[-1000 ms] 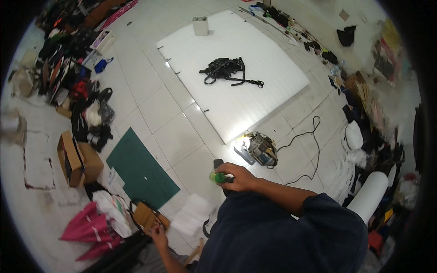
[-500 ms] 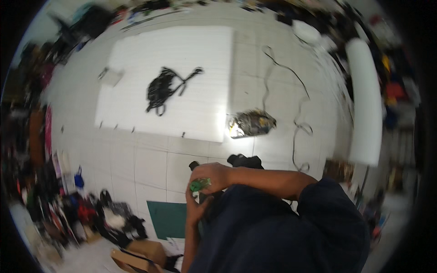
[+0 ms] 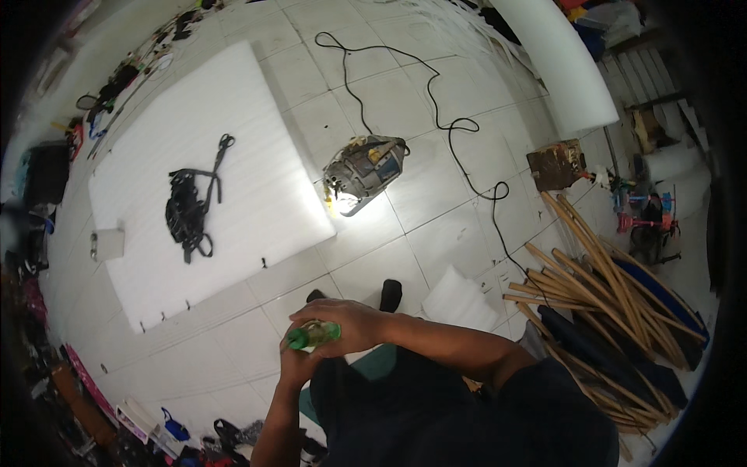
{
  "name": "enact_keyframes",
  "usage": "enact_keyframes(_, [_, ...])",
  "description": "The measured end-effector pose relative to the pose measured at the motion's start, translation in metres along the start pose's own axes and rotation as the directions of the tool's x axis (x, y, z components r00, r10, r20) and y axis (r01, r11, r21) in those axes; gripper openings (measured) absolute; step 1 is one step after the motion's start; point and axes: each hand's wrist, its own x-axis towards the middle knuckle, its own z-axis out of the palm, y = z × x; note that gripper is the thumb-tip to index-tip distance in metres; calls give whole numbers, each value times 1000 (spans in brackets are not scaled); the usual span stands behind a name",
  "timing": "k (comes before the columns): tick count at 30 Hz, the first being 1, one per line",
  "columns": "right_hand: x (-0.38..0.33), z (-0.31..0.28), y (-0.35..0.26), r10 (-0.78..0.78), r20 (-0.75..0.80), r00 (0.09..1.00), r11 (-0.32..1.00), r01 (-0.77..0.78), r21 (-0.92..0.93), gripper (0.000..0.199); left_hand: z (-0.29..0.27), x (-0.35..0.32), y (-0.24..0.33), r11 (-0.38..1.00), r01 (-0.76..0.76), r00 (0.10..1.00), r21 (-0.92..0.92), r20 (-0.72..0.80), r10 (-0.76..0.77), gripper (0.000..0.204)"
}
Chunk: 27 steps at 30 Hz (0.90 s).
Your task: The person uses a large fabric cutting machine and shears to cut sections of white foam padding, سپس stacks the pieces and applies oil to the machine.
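In front of my body both hands close around a small clear-green bottle (image 3: 319, 335) with a green cap, lying nearly sideways. My right hand (image 3: 356, 325) wraps it from above and from the right, its forearm crossing my dark shirt. Below the cap, my left hand (image 3: 294, 366) grips the other end; part of its fingers is hidden. Past my dark shoe (image 3: 391, 296), a worn grey machine (image 3: 369, 171) with a bright glare at its near end sits on the tiles.
A white foam sheet (image 3: 241, 101) carries a black strapped bundle (image 3: 185, 206). From the machine a black cable (image 3: 430, 86) winds across the floor. At right lie many wooden poles (image 3: 599, 272), a rusty box (image 3: 556, 163) and a white foam roll (image 3: 560, 66). Clutter lines the left side.
My view has turned rightward, so the foam sheet and machine appear tilted and the wooden poles have come into view. Both hands still hold the bottle, which now shows more of its side.
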Motion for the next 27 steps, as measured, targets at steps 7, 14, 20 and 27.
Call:
enact_keyframes(7, [-45, -59, 299, 546, -515, 661, 809, -577, 117, 41, 25, 106, -119, 996, 3, 983, 87, -183, 13, 61])
enact_keyframes(14, [-29, -68, 433, -79, -85, 993, 958, 53, -280, 58, 100, 227, -263, 937, -271, 939, 220, -155, 308, 57])
enact_keyframes(20, [-52, -87, 498, 131, -143, 981, 938, -169, -303, 75, 158, 316, -322, 797, -530, 834, 290, 8, 552, 76])
enact_keyframes(27, [-135, -127, 585, 193, -662, 724, 767, -532, -358, 77, 169, 373, -313, 851, -512, 811, 121, -260, 524, 53])
